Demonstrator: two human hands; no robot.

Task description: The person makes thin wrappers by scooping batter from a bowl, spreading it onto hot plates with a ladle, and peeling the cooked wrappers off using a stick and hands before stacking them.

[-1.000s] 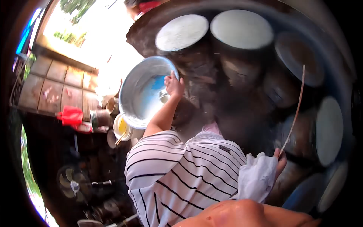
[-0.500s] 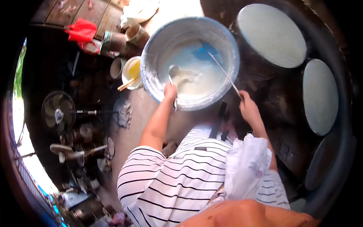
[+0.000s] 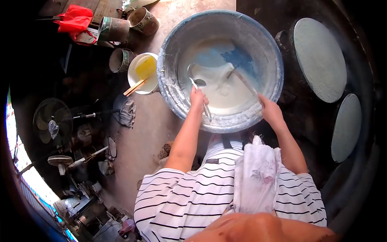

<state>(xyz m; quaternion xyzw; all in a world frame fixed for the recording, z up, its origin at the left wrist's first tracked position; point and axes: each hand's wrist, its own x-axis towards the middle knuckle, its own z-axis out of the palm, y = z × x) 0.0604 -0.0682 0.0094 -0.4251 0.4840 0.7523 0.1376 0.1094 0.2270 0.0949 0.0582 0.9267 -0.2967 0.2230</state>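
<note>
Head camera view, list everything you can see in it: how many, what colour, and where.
basin: one, blue-grey, upper centre
liquid: white, in the basin
ladle: one, silvery, over the liquid
stick: one, brownish, reaching into the basin
small bucket: one, white, left of the basin
yellow piece: one, in the small bucket
wooden sticks: pale brown, on its rim, number unclear
cans: three, greyish brown, upper left
red bag: one, top left
round discs: two clear, pale, right
standing fan: one, dark, left
clutter: mixed, lower left, too dim to count
cloth: one, whitish, on the chest
striped shirt: one, white and black, worn
left hand: one, grip on the ladle
right hand: one, grip on the stick
</note>
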